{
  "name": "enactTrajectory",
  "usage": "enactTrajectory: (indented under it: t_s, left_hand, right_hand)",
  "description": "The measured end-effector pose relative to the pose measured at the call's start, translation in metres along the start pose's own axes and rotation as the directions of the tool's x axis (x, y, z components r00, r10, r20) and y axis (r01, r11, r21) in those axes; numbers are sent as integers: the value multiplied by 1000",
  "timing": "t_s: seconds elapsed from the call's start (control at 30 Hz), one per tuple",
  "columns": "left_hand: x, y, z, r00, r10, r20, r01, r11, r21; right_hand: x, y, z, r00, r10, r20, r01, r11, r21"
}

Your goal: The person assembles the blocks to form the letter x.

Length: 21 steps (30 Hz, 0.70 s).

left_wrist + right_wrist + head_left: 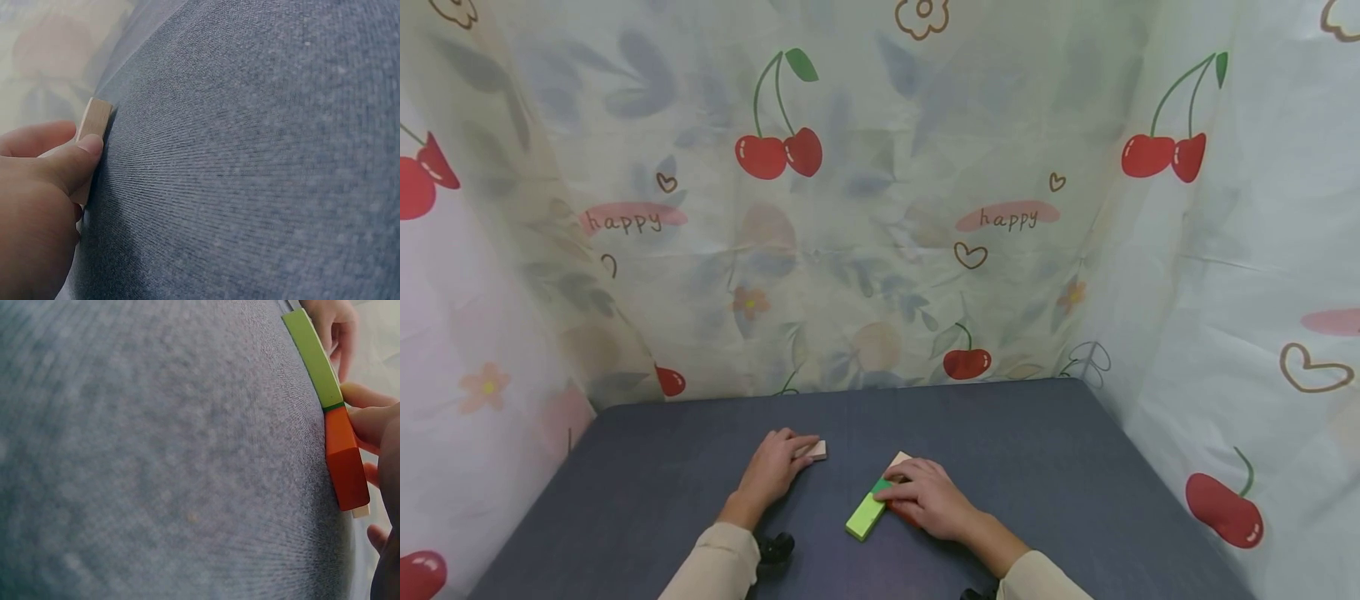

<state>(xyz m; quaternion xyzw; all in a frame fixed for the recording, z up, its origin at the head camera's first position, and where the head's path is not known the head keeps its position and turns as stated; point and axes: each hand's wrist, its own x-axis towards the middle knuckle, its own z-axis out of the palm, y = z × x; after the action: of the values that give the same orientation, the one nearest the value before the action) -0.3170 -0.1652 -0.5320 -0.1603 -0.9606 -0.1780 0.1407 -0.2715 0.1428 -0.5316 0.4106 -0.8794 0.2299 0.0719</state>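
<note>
On the left of the table's middle, my left hand (772, 467) pinches a small plain wooden block (96, 117) between thumb and fingers. The block lies flat and its far end juts out past the fingertips. My right hand (932, 497) lies over a cluster of coloured blocks, thumb and forefinger on a green block (881, 485). A light green block (865, 517) extends from it toward the near left. Under the palm is an orange-red block (347, 459), partly covered in the head view. Another plain wooden block (900, 457) shows at the cluster's far end.
A dark grey cloth covers the table (685, 467). Pale curtains (865, 250) printed with cherries and leaves hang behind it and on both sides. A black wrist device (775, 547) sits below the left forearm.
</note>
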Motion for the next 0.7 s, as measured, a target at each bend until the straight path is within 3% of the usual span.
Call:
enactTrajectory:
  t_s: [0.7]
  left_hand:
    - [-6,-2,1,999,40,-9,-40,999,-19]
  right_hand:
    - [1,-1,0,999,38,26,-38,999,-4]
